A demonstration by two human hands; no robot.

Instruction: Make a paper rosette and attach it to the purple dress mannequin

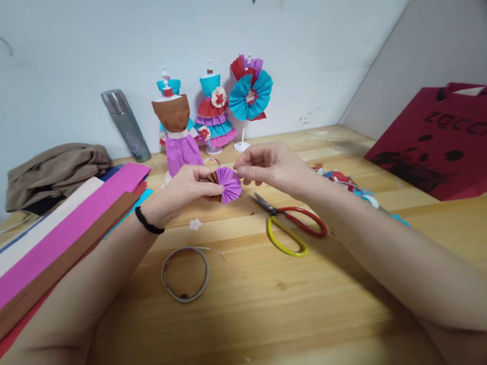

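Observation:
Between thumb and fingers, my left hand (189, 191) pinches a round pleated paper rosette (230, 185), purple on most of its face and brown on the left part. My right hand (263, 165) is closed in a pinch at the rosette's right edge; whatever its fingertips hold is too small to make out. Below my right hand lie scissors (275, 209) with one red and one yellow handle, blades slightly apart. Left of them rest a small white flower cutout (195, 224) and a coiled grey cord (189, 299).
Small dress forms in paper outfits, one with a brown top (172, 114), stand by the wall. A leaning thermos (126, 125), brown cloth (57, 171) and coloured paper sheets (60, 268) are left. Right are paper scraps (342, 180) and a red bag (445, 142).

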